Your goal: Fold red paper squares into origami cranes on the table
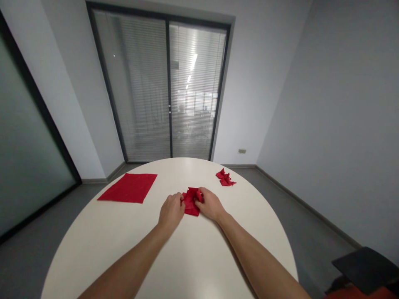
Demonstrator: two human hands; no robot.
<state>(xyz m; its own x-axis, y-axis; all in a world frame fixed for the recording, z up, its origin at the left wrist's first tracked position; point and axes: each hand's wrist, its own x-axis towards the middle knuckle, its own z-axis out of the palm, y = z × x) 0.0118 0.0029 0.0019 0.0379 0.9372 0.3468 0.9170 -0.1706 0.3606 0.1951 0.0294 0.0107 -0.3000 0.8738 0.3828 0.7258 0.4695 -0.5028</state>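
Observation:
A partly folded piece of red paper [192, 203] lies near the middle of the white round table, between my two hands. My left hand [172, 209] is closed, pinching the paper's left edge. On the opposite side, my right hand [212, 203] grips the raised right part with thumb and fingers. Several creases and upright flaps show on the paper, though the fingers cover some of its edges.
The white round table [187, 257] carries a flat red sheet [129, 189] at the left and folded red paper pieces [226, 177] at the right. A dark chair [368, 265] stands at the lower right. Beyond the table is a glass partition with blinds [137, 91].

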